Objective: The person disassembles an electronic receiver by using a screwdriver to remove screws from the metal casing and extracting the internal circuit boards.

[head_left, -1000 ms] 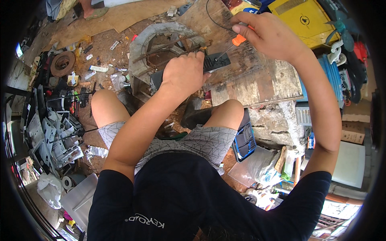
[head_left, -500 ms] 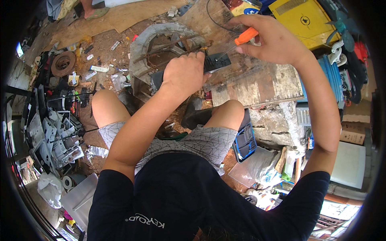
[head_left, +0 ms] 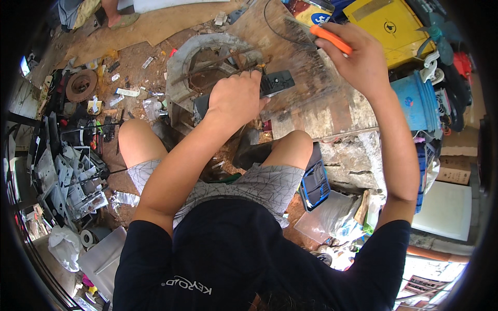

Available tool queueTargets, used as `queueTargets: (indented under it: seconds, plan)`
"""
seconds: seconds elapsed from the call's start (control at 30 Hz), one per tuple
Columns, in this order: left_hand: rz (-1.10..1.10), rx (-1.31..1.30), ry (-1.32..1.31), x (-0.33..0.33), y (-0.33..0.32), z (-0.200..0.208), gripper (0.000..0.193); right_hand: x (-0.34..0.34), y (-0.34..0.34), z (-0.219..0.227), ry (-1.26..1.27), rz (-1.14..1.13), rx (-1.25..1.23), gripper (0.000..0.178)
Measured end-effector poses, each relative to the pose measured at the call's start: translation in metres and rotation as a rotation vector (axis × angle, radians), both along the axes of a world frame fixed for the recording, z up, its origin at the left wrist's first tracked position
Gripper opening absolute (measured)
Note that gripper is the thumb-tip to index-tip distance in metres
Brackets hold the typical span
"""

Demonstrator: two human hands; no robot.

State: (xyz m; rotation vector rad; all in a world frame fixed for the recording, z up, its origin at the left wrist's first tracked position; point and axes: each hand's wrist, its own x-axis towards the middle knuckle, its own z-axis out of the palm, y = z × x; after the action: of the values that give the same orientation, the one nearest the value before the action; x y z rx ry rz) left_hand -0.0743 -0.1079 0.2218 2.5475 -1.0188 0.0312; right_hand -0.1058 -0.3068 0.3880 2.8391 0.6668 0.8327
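Observation:
My left hand (head_left: 234, 98) is closed over the middle of a long black plastic device (head_left: 278, 82), fingers wrapped across its top. One end of the device rests over the wooden board, and its other end sticks out at the left below my wrist. My right hand (head_left: 358, 59) grips a screwdriver (head_left: 332, 40) by its orange handle, up and to the right of the device. The screwdriver is clear of the device, its thin shaft pointing toward the upper left.
A worn wooden board (head_left: 321, 116) lies under the work, beside a round grey frame (head_left: 179, 62). A thin black cable (head_left: 270, 23) curves over the board. A yellow case (head_left: 386, 28) and blue buckets (head_left: 415, 101) stand right. Scrap metal parts (head_left: 70, 173) pile up left. Another person's foot (head_left: 124, 19) shows far left.
My right hand has lifted the screwdriver away from the device and turned it toward the upper left. My left hand has stayed on the device, which has shifted slightly left.

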Motion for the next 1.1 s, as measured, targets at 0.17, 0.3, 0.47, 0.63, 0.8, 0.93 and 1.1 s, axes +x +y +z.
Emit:
queueTargets:
  seconds: [0.17,0.3,0.47,0.63,0.8,0.93,1.1]
  plan:
    - [0.012,-0.001,0.002,0.003,0.005,-0.003,0.053,-0.058,-0.005,-0.035,-0.223,-0.214,0.633,0.029]
    - [-0.019,0.033,0.057,0.0,-0.006,0.011,0.054,-0.123,-0.009,-0.128,-0.039,-0.455,0.992,0.037]
    - [-0.02,-0.087,-0.037,0.003,-0.003,0.006,0.056,-0.141,0.006,-0.183,0.145,-0.567,1.25,0.033]
    - [-0.129,-0.232,0.063,0.02,-0.019,0.009,0.055,-0.136,0.004,-0.199,0.134,-0.499,1.391,0.037]
    - [-0.125,-0.215,0.092,0.013,-0.017,0.017,0.064,-0.143,-0.002,-0.207,0.207,-0.436,1.837,0.037]
    - [-0.103,0.068,-0.019,0.01,0.012,0.031,0.077,-0.137,-0.006,-0.217,0.335,-0.27,2.154,0.039]
    - [-0.131,-0.053,0.038,0.027,0.037,0.027,0.059,-0.101,-0.031,-0.225,0.341,-0.246,1.897,0.028]
